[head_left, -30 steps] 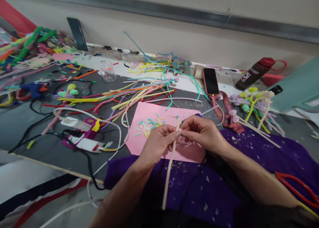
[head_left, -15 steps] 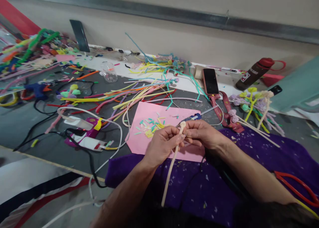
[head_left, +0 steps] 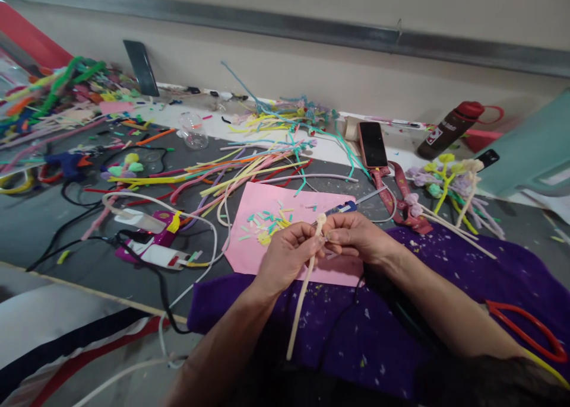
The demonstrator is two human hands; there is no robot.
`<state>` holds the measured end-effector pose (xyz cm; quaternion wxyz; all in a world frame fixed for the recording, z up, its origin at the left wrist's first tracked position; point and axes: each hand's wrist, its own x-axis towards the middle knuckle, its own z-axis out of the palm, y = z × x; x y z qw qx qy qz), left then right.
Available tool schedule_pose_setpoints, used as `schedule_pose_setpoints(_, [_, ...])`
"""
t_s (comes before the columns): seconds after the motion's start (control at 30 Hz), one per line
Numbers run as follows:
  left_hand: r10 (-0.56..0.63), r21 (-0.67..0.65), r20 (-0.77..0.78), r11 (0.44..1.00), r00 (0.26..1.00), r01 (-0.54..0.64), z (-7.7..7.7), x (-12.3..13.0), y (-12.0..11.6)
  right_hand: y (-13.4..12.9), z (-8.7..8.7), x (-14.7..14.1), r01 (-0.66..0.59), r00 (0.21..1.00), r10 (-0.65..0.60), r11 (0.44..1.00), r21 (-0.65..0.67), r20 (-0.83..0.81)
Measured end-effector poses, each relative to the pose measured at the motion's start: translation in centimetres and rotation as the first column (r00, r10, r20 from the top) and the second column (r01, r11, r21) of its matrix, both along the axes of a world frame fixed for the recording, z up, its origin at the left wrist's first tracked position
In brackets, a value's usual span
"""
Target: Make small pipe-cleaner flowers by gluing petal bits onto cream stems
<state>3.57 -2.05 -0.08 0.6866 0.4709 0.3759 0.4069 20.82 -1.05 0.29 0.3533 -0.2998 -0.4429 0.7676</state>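
Note:
Between my hands is a cream pipe cleaner (head_left: 300,312) with a small curled head at its top; its stem slants down toward me. My left hand (head_left: 285,258) is closed in a pinch around the stem just below that head. My right hand (head_left: 360,238) is also closed, its thumb and fingertips pressed together against the stem near the left fingertips. What exactly lies between the right fingertips is partly hidden. Under both hands lies a pink sheet (head_left: 244,217) with short pipe cleaner offcuts (head_left: 265,224) on it. A blue tool (head_left: 345,207) rests behind my hands.
Purple cloth (head_left: 338,336) covers the near edge, with red-handled scissors (head_left: 528,330) at right. Loose pipe cleaners (head_left: 249,164) lie behind the sheet. A purple power strip (head_left: 154,238) with cables sits left. At back right are a phone (head_left: 373,146) and a bottle (head_left: 452,131).
The whole view has shifted slightly. My hands keep the same pinch on the cream pipe cleaner, with only small finger movement.

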Motion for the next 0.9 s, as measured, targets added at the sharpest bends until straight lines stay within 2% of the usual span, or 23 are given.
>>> schedule_pose_setpoints(0.13, [-0.018,0.016,0.008,1.000,1.000,0.018,-0.1,0.1,-0.2,-0.1,-0.4,0.1,-0.018,1.000,0.018,1.000,-0.004,-0.019])
schedule_pose_setpoints(0.23, [-0.014,-0.041,0.059,0.999,0.998,0.016,-0.3,0.2,-0.2,0.0,-0.6,0.0,-0.006,1.000,0.006,1.000,0.013,-0.006])
schedule_pose_setpoints(0.37, [0.010,-0.209,0.174,0.978,0.985,0.027,-0.3,0.4,0.2,0.3,-0.3,0.2,0.148,0.977,-0.169,0.977,0.151,0.134])
schedule_pose_setpoints(0.43, [0.022,-0.274,0.207,0.961,0.978,0.037,-0.2,0.4,0.4,0.4,0.0,0.5,0.220,0.945,-0.267,0.946,0.237,0.187])
schedule_pose_setpoints(0.53, [0.018,-0.338,0.217,0.939,0.976,0.057,0.1,0.3,0.6,0.4,0.3,0.9,0.250,0.915,-0.346,0.891,0.380,0.208])
schedule_pose_setpoints(0.7, [-0.032,-0.328,0.215,0.939,0.976,0.103,0.1,0.2,0.6,0.0,0.2,0.5,0.151,0.918,-0.321,0.824,0.547,0.230])
schedule_pose_setpoints(0.9, [-0.072,-0.300,0.220,0.944,0.973,0.138,-0.2,0.2,0.5,-0.2,0.8,0.4,0.007,0.843,-0.405,0.666,0.746,0.353])
